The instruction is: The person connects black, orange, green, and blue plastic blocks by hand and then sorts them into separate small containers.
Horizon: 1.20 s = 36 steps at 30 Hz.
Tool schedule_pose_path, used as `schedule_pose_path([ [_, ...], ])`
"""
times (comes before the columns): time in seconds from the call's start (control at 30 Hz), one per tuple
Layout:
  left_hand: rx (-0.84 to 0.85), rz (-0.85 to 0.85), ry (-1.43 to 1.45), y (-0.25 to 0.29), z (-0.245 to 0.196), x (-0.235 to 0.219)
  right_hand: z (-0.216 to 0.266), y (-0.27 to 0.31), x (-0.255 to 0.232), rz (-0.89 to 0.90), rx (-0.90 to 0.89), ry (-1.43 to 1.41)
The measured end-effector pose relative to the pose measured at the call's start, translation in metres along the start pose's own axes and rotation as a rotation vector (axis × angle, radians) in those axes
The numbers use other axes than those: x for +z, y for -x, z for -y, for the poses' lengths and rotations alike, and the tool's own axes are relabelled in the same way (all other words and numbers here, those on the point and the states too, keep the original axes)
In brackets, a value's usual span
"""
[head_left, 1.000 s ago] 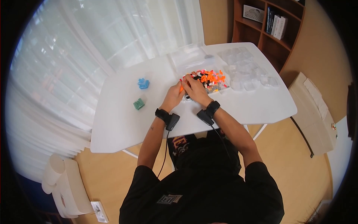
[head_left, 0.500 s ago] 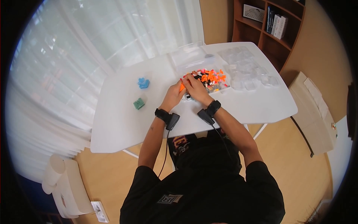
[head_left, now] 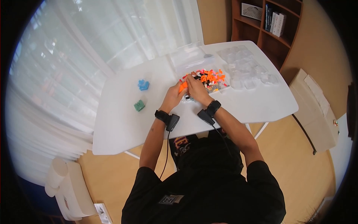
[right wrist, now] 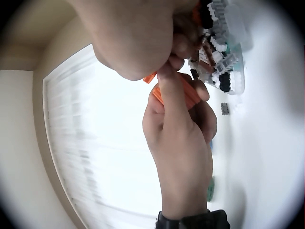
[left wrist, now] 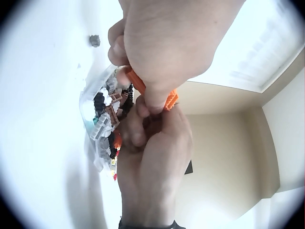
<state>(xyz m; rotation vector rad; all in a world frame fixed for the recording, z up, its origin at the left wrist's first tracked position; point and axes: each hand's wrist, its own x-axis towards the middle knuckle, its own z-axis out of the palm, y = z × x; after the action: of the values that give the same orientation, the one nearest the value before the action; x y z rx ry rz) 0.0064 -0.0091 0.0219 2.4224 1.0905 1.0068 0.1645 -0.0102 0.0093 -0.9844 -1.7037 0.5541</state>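
Observation:
My left hand (head_left: 172, 97) grips an orange piece of joined toy building blocks (right wrist: 190, 95), its thumb lying along the ribbed side in the right wrist view. Against the far end of that piece, my right hand (head_left: 197, 91) pinches with curled fingers; another bit of orange (right wrist: 149, 78) shows beside them. Much of the orange is covered by fingers. Both hands are together over the near left edge of a clear tray (left wrist: 87, 100) heaped with loose building blocks (head_left: 212, 77) in orange, black, white, brown and grey.
A blue block build (head_left: 143, 84) and a green one (head_left: 139, 105) stand on the white table (head_left: 119, 128) to the left. Several clear plastic boxes (head_left: 248, 67) cover the back right. A small grey block (right wrist: 225, 109) lies beside the tray.
The hands stay together at the tray's edge. More of the orange piece shows between them now, and the right fingers have shifted slightly. The head view has tilted a little.

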Motion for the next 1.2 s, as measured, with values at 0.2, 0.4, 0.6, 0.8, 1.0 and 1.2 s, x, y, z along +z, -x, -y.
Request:
schedule_pose_path([
  [0.2,-0.045,0.027,-0.009,0.000,0.005,0.002,0.004,0.001,0.004,-0.017,0.014,0.003],
  [0.4,-0.090,-0.023,0.044,-0.002,0.009,0.005,-0.004,-0.003,0.003,-0.013,0.103,-0.251],
  [0.6,-0.295,-0.076,0.338,-0.005,0.013,0.001,-0.006,-0.010,-0.021,0.258,0.458,-0.994],
  [0.8,-0.382,-0.129,0.437,-0.005,0.002,-0.004,-0.003,-0.012,-0.028,0.292,0.477,-1.139],
  [1.0,-0.392,-0.142,0.422,-0.005,0.004,-0.005,-0.001,-0.010,-0.026,0.272,0.453,-1.014],
  [1.2,-0.360,-0.091,0.413,-0.005,0.009,-0.001,-0.003,-0.010,-0.015,0.122,0.393,-0.809],
])
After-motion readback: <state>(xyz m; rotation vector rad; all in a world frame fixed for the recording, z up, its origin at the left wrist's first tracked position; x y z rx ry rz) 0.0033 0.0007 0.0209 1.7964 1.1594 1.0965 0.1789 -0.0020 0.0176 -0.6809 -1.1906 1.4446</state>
